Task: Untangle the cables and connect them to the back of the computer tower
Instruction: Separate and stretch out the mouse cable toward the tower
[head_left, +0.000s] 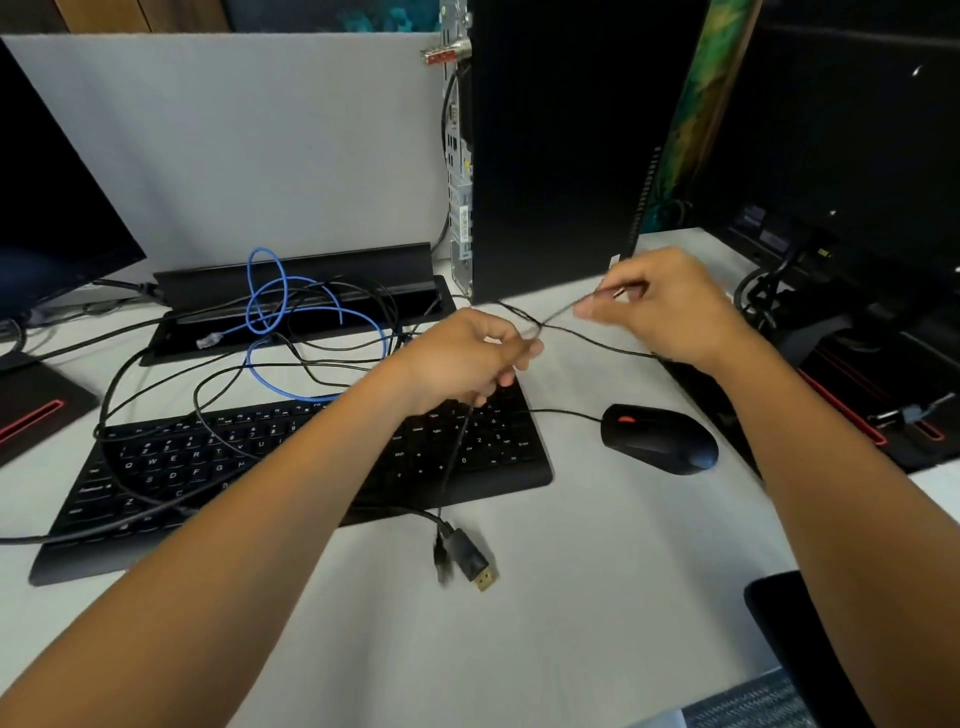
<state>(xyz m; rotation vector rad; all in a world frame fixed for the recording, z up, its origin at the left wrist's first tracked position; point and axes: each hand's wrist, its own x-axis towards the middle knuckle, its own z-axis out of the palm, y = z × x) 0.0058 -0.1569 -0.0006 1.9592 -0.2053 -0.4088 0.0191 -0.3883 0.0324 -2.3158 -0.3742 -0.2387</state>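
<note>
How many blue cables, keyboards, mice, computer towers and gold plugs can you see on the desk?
blue cable: 1
keyboard: 1
mouse: 1
computer tower: 1
gold-tipped plug: 1
Total: 5

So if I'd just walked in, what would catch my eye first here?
Probably the two hands in the middle: the left hand and right hand each pinch a thin black cable stretched between them above the keyboard. Behind, a bright blue cable loops among black ones on the white desk. The tall black computer tower stands at the back.
</note>
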